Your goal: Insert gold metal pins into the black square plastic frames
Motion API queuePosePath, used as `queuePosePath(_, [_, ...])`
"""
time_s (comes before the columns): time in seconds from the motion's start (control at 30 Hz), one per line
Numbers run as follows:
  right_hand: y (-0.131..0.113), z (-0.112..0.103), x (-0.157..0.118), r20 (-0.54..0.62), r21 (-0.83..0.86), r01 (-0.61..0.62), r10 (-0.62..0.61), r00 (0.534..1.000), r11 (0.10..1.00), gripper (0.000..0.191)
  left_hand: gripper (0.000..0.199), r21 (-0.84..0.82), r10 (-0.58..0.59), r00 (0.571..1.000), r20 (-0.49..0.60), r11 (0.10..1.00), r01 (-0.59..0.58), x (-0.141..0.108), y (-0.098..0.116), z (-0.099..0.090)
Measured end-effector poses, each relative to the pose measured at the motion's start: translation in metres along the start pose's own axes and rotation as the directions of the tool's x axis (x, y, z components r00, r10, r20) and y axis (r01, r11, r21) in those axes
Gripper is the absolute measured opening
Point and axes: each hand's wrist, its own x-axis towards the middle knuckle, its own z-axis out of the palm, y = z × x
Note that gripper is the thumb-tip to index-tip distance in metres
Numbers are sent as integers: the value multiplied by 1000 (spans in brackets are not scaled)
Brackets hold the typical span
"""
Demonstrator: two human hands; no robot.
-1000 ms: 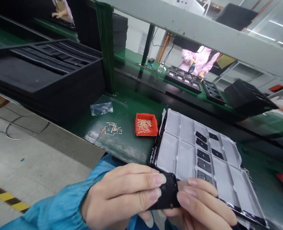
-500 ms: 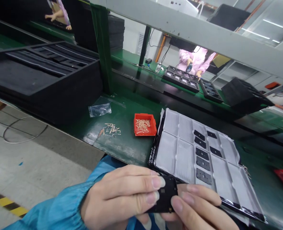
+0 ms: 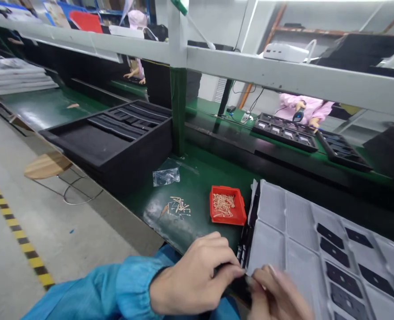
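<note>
My left hand (image 3: 200, 275) is closed above the bench's front edge, thumb and forefinger pinched together. What lies between them is mostly hidden; only a dark patch shows. Close beside it, my right hand (image 3: 279, 295) is blurred, its fingertips also pinched, nearly meeting the left fingertips. Anything in them is too small or smeared to make out. Just beyond is a grey compartmented tray (image 3: 267, 249) with several flat black plates (image 3: 343, 279) lying in its middle columns. A red box (image 3: 240, 215) of small gold-coloured parts (image 3: 223, 205) stands left of the tray.
More small metal parts (image 3: 178, 206) lie loose on the green bench, near a clear plastic bag (image 3: 166, 177). A large black foam case (image 3: 137, 164) and a post (image 3: 178, 111) stand to the left. Across the bench, a person in pink (image 3: 308, 109) holds a scanner over black trays.
The view has swung left and up. The black plate plainly seen between both hands is now hidden or out of sight. My fingers have drawn into pinches close together.
</note>
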Motion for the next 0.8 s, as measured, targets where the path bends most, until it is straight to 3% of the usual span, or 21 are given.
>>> queuePosePath(0.07, [-7,11,14,91,48,-213,208,974,976,42,23,-78,-127,992,-1,989,127,12,-4,-5])
queuePosePath(0.13, [-10,17,27,173,87,-382,364,915,920,42,28,-218,-289,957,23,933,286,21,-7,-8])
queuePosePath(0.2, [-11,19,36,229,166,-478,438,869,863,39,33,-360,-403,911,82,841,404,26,-10,-8])
queuePosePath(0.27, [-11,19,38,251,251,-535,479,841,807,36,36,-442,-439,891,115,780,442,26,-11,-6])
queuePosePath(0.33, [-12,18,38,274,283,-557,491,827,781,33,37,-464,-452,885,110,764,448,25,-11,-4])
queuePosePath(0.6, [-28,16,46,303,234,-461,386,871,856,29,38,-439,-428,900,76,796,416,18,-7,-7])
queuePosePath(0.7, [-31,19,49,264,255,-444,380,886,859,31,45,-468,-397,911,116,787,402,15,-7,-10])
queuePosePath(0.8, [-32,21,49,234,262,-439,385,893,860,33,57,-508,-435,887,156,735,449,12,-7,-12])
